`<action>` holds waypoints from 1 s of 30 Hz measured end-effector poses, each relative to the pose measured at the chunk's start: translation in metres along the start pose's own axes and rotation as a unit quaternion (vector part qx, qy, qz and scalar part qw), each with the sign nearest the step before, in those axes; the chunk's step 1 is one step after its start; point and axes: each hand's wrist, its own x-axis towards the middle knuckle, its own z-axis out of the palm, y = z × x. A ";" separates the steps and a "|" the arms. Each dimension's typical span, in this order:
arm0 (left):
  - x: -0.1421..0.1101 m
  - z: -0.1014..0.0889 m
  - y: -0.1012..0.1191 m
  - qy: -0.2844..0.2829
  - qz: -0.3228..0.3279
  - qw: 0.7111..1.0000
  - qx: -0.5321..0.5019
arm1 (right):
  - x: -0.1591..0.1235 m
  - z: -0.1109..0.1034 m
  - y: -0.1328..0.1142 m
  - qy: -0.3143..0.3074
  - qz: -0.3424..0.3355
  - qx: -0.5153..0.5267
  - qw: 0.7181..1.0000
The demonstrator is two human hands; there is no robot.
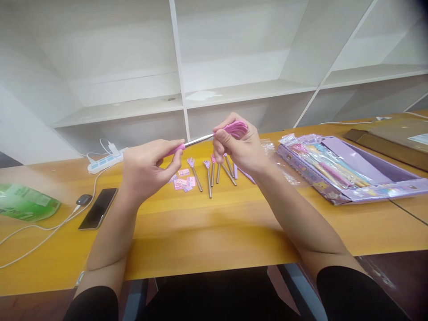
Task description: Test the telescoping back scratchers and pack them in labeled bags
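Note:
Both of my hands hold one telescopic back scratcher (200,141) above the wooden table (207,232). My left hand (150,167) is closed on its pink handle end. My right hand (237,147) is closed round its pink claw head, and the metal shaft spans the gap between them. Below my hands, several more small scratchers (210,174) with pink and lilac heads lie side by side on the table. A few small pink paper tags (183,182) lie just left of them.
A purple tray (368,174) of packaged items sits at right, with clear wrappers (284,171) beside it. A phone (98,207), a small black object (83,199), a white power strip (105,162) with cables and a green bag (25,203) lie at left. White shelving stands behind.

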 end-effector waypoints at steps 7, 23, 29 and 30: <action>0.001 -0.001 0.003 0.005 0.015 1.000 0.013 | 0.003 0.006 0.013 -0.007 -0.009 0.036 0.999; -0.001 -0.011 -0.006 -0.039 0.080 0.993 0.081 | -0.008 -0.027 -0.023 -0.022 -0.187 -0.357 0.915; 0.000 -0.006 -0.001 -0.079 0.119 0.969 0.202 | -0.001 -0.020 0.003 -0.029 -0.342 -0.515 0.786; 0.000 -0.003 -0.001 -0.082 0.122 0.967 0.209 | -0.002 -0.018 0.006 -0.028 -0.353 -0.529 0.771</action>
